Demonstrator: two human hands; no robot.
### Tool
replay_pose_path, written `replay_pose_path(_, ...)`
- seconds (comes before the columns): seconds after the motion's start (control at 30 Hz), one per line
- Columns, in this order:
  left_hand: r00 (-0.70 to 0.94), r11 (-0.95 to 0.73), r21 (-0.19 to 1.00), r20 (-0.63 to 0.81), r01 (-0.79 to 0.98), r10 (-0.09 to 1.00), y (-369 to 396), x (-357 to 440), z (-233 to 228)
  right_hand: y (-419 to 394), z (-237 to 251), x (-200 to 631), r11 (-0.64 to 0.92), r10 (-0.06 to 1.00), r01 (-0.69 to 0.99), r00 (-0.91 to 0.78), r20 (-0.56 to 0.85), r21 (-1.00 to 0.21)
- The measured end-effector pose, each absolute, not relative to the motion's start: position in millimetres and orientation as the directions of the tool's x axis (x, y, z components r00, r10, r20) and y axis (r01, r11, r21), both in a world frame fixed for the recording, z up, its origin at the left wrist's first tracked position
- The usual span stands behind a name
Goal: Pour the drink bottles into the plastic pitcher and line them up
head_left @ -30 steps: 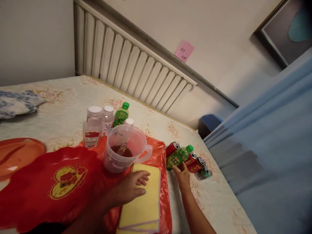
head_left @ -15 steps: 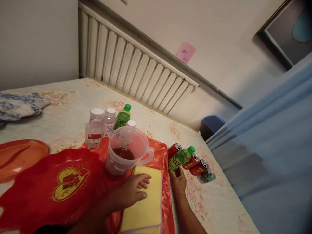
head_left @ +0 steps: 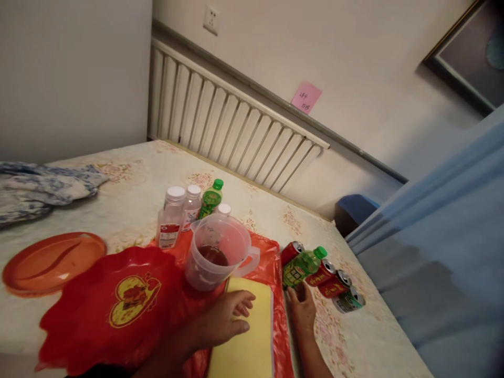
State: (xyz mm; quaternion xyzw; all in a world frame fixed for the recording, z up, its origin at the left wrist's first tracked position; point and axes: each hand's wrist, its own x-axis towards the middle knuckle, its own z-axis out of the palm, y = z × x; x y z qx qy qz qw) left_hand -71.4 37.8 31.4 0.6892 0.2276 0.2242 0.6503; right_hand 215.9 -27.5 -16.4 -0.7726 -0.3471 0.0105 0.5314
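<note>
- Our table [head_left: 132,215] carries a row near its right edge, and the green-capped bottle [head_left: 301,269] stands in it, just outside the red plastic sheet [head_left: 283,338], by that sheet's far right corner.
- Our left hand [head_left: 232,317] hangs half open above the yellow cloth [head_left: 252,349], with nothing in it.
- Our right hand [head_left: 305,310] is at the bottle's foot, thumb and forefinger apart, nothing seen between them; whether a fingertip touches the bottle, we cannot tell.
- We judge a light touch low down best here: a sideways push could tip the bottle into its neighbours.
- Counting, we see one red tray [head_left: 86,320] and one orange plate [head_left: 31,262] toward the table's left edge.
- One yellow cloth and one jug [head_left: 202,273] with brown drink are on the sheet.
- Two green-capped bottles in all, the other behind the jars.
- Three white-lidded jars [head_left: 171,218].
- Four cans: three red cans [head_left: 321,274], one green can [head_left: 348,300].
</note>
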Motion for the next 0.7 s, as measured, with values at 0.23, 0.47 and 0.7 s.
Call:
replay_pose_path(0.23,0.787,-0.029,1.000,0.020,-0.003,0.616,34.4,-76.9,30.8,-45.3,10.7,184.3,-0.177,0.531,0.494,0.776,0.340,-0.852)
replay_pose_path(0.47,0.774,-0.006,1.000,0.010,-0.009,0.633,33.3,-81.4,26.7,46.7,131.3,130.4,0.179,0.853,0.571,0.316,0.416,-0.801)
replay_pose_path(0.7,0.770,-0.024,1.000,0.010,0.008,0.638,36.0,-85.3,30.7,141.3,204.7,87.2,0.551,0.786,0.820,-0.445,0.429,-0.158)
